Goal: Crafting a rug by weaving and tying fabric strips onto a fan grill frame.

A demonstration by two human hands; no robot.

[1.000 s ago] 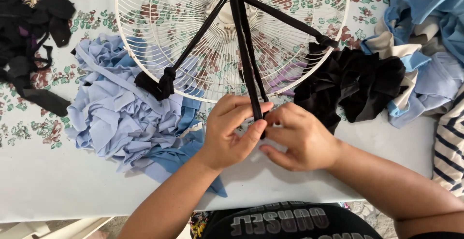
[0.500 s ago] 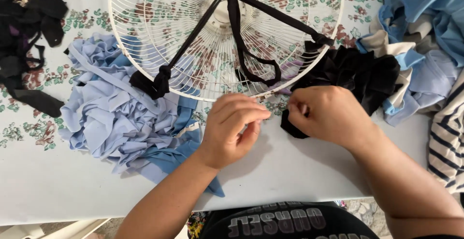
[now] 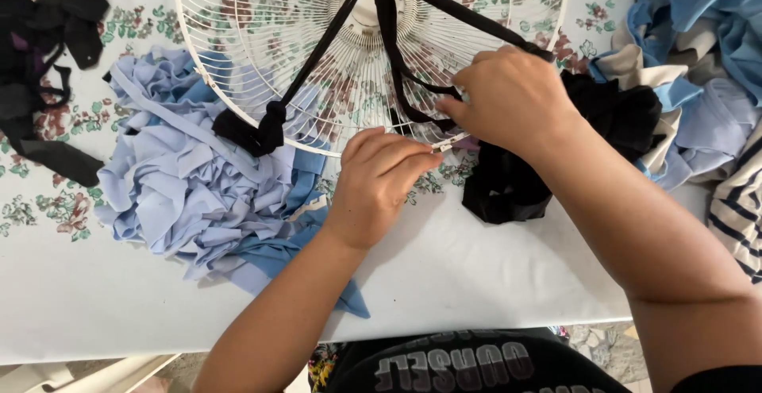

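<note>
Gripping the white fan guard (image 3: 238, 59) rim, the left hand (image 3: 381, 183) is closed; the right hand (image 3: 512, 99), over the guard, apparently pinches a black fabric strip (image 3: 413, 99).

No packages, labels, signs or screens show anywhere around the round white wire fan guard (image 3: 317, 52); only loose cloth lies about it.

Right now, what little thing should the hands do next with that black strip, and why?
Probably the right hand should pull the black strip snug through the white fan guard. The strip hangs in a loose loop over the wires, while the left hand steadies the rim.
</note>
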